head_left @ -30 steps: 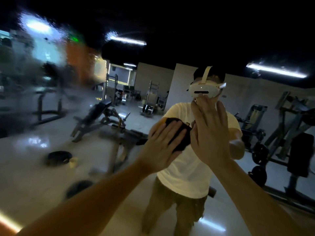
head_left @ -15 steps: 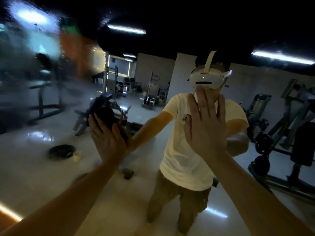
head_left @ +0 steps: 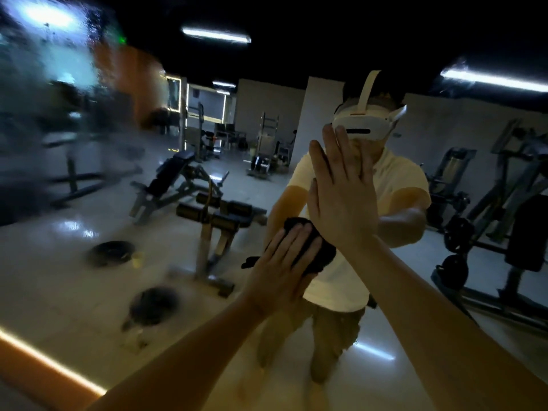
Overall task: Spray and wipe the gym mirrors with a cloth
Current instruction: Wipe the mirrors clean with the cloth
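A dim gym shows in the mirror (head_left: 89, 209): a pale glossy floor, a black ceiling with strip lights (head_left: 216, 35), grey walls behind. The upper left part of the glass is hazed and smeared (head_left: 53, 69), so the reflection there is blurred; the rest reads more clearly. A lit orange band (head_left: 44, 360) crosses the lower left corner of the view.

Both of the person's bare arms reach forward to the glass. The left hand (head_left: 281, 274) lies flat with its fingers straight and close together, pressing the black cloth (head_left: 321, 253) against the mirror; it does not curl round it. The cloth bunches out past the fingertips, low in the middle of the glass, over the reflected pale shirt. The right hand (head_left: 341, 203) is spread flat against the mirror just above and beside the cloth, fingers straight and pointing up, holding nothing. Its wrist crosses in front of the cloth's right edge.

Behind the hands the reflection shows the person wearing a white headset (head_left: 364, 126). An incline bench (head_left: 178, 179) stands left of centre, with two dark weight plates (head_left: 111, 253) on the floor nearer the lower left. Machines (head_left: 504, 203) line the right side.
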Motion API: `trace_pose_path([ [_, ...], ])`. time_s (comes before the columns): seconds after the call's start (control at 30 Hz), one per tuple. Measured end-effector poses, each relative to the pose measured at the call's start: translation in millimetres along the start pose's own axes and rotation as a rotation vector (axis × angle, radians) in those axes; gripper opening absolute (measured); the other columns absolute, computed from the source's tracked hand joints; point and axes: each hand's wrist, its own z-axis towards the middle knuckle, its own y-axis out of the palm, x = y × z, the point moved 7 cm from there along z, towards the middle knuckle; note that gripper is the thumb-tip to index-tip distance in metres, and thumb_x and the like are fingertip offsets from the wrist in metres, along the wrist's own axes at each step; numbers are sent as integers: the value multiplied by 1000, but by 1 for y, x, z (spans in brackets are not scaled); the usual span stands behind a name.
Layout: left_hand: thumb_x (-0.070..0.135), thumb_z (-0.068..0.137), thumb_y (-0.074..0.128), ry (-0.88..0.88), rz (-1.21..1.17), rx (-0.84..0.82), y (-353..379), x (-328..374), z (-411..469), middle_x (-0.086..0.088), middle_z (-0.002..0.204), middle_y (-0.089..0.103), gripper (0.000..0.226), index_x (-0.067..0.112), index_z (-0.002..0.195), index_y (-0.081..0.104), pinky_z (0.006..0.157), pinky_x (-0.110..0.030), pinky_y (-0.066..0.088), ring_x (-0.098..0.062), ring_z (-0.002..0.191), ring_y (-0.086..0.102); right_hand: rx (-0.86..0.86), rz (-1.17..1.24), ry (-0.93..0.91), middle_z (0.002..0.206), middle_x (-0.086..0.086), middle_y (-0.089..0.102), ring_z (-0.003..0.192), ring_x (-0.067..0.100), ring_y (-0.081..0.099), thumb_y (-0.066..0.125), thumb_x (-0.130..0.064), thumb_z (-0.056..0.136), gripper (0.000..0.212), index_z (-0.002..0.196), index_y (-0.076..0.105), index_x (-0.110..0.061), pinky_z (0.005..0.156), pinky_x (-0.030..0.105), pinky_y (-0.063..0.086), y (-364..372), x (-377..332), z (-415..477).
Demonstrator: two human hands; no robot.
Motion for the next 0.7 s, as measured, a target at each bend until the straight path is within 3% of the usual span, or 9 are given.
trace_pose_path([
  [0.07,42,112,37,-32,4,15,-9,-32,-10,-21,168,23,61,7,161,27,127,-55,24,-34,160,19,12,22,7,168,20,23,156,37,20,22,-29,108,57,157,36,-3,125,61,17,-1,0,0],
  [0.13,45,111,36,-189,-2,33,-20,-75,-28,-24,167,22,66,5,162,22,127,-57,24,-37,160,16,36,62,33,166,20,27,155,37,23,25,-28,108,56,154,41,-2,124,62,20,-5,0,0],
  [0.23,55,110,25,-549,-23,21,-31,-142,-63,-29,169,15,76,1,163,15,128,-54,20,-44,158,16,49,134,8,164,22,31,154,37,26,34,-25,106,53,152,43,-1,124,62,19,-12,-10,-11],
  [0.33,58,109,18,-885,-57,43,-40,-186,-95,-31,169,13,81,-1,164,11,125,-59,26,-46,155,21,16,162,-17,165,23,30,154,38,26,42,-20,102,56,155,39,0,122,64,20,-12,-20,-40],
  [0.47,49,110,28,-970,-68,71,-34,-191,-107,-28,170,13,76,0,165,11,126,-56,26,-45,154,23,-44,61,-30,167,22,24,156,37,21,37,-22,103,59,157,34,1,126,61,13,5,-13,-70],
  [0.57,48,110,28,-1129,-112,134,-23,-178,-109,-33,167,17,76,-6,163,14,125,-58,26,-49,153,25,-64,6,-41,168,21,21,157,36,18,26,-26,106,60,159,31,0,126,60,12,12,-13,-71],
  [0.7,48,110,29,-1105,-137,153,-5,-122,-109,-34,167,15,76,-7,162,15,125,-58,25,-50,153,22,-67,5,-43,169,20,20,157,36,17,31,-26,104,60,159,29,-2,126,60,11,14,-14,-72],
])
